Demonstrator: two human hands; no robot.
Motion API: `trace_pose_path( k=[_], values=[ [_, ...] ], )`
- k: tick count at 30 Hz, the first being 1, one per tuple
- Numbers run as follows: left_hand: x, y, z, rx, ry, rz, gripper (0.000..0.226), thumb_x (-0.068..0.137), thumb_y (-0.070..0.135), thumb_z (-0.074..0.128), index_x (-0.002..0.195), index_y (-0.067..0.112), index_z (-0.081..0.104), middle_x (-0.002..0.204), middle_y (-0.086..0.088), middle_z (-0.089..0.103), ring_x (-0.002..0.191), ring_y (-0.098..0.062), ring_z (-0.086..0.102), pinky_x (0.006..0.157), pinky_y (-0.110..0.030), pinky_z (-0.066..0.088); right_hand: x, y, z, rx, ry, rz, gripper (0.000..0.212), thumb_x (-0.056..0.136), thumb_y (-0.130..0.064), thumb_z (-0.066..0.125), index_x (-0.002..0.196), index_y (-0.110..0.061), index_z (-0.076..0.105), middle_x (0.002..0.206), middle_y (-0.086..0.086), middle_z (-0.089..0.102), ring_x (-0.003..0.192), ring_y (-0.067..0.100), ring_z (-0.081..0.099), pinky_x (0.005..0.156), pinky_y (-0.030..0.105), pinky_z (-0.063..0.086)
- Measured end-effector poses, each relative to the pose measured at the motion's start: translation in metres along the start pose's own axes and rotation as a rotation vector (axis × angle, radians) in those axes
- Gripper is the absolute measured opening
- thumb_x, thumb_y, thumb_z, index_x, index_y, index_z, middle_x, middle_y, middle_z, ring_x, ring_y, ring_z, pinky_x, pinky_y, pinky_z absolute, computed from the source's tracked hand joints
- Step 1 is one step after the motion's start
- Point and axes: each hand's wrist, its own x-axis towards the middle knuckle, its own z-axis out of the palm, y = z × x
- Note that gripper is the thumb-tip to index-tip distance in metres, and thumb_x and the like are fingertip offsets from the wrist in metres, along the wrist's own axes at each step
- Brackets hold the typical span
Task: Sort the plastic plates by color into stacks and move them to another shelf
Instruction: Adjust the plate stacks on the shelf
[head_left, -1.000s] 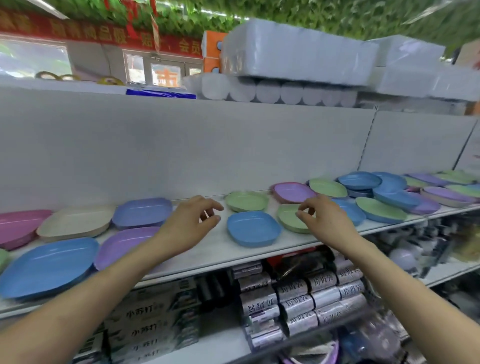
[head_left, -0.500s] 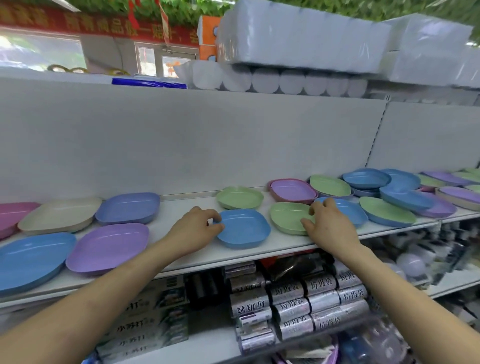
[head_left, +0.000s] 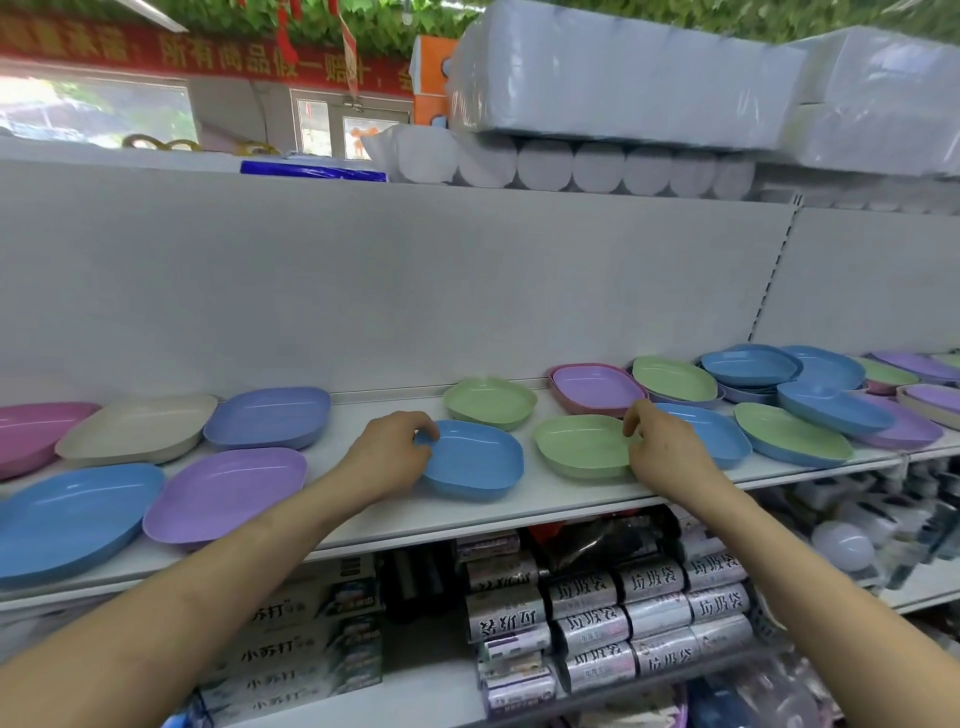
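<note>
Lying flat on the white metal shelf (head_left: 363, 514), a blue rounded-square plastic plate (head_left: 478, 462) is gripped at its left rim by the left hand (head_left: 395, 452), with the thumb set over the edge. A green rounded-square plastic plate (head_left: 582, 447) just beside it is pinched at its right rim by the right hand (head_left: 667, 449). More plastic plates (head_left: 789, 434) in purple, blue, green, pink and beige are spread along the same shelf, some overlapped at the right.
</note>
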Motion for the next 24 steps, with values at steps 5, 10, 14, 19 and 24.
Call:
trace_pose_path(
  k=[5, 10, 14, 19, 24],
  values=[
    [0.000, -0.005, -0.003, -0.062, 0.025, -0.020, 0.044, 0.092, 0.001, 0.037, 0.110, 0.024, 0.071, 0.123, -0.006, 0.058, 0.094, -0.026, 0.058, 0.071, -0.030, 0.047, -0.003, -0.003, -0.006, 0.036, -0.053, 0.032, 0.043, 0.090, 0.004, 0.039, 0.107, -0.016, 0.071, 0.118, 0.013, 0.067, 0.097, 0.031, 0.061, 0.072, 0.032, 0.041],
    [-0.005, -0.009, -0.010, -0.148, 0.097, -0.005, 0.047, 0.098, 0.004, 0.033, 0.116, 0.024, 0.072, 0.133, -0.005, 0.059, 0.109, -0.025, 0.056, 0.089, -0.033, 0.047, -0.008, -0.006, -0.007, 0.187, -0.105, 0.083, 0.048, 0.089, 0.005, 0.037, 0.103, -0.021, 0.075, 0.110, 0.006, 0.064, 0.068, 0.021, 0.058, 0.054, 0.028, 0.041],
    [-0.012, -0.011, -0.021, -0.208, 0.135, 0.021, 0.036, 0.103, 0.014, 0.042, 0.123, 0.025, 0.069, 0.134, 0.004, 0.061, 0.116, -0.015, 0.054, 0.090, -0.025, 0.037, -0.011, -0.016, -0.004, 0.383, -0.066, 0.112, 0.039, 0.095, -0.003, 0.042, 0.104, -0.020, 0.076, 0.114, 0.005, 0.066, 0.088, 0.018, 0.060, 0.075, 0.032, 0.047],
    [-0.024, -0.020, -0.039, -0.235, 0.168, 0.028, 0.033, 0.097, 0.030, 0.065, 0.129, 0.032, 0.061, 0.129, 0.008, 0.061, 0.112, -0.015, 0.055, 0.091, -0.029, 0.043, -0.010, -0.037, 0.001, 0.658, -0.053, 0.081, 0.027, 0.085, -0.027, 0.082, 0.107, -0.018, 0.069, 0.107, -0.001, 0.061, 0.085, 0.015, 0.054, 0.082, 0.033, 0.045],
    [-0.039, -0.033, -0.062, -0.266, 0.189, 0.020, 0.044, 0.090, 0.030, 0.074, 0.130, 0.032, 0.057, 0.123, 0.005, 0.061, 0.108, -0.017, 0.057, 0.088, -0.031, 0.047, -0.017, -0.079, 0.006, 0.831, -0.116, 0.076, 0.054, 0.073, -0.032, 0.092, 0.115, -0.019, 0.061, 0.106, 0.001, 0.058, 0.076, 0.018, 0.052, 0.070, 0.033, 0.044]
  ],
)
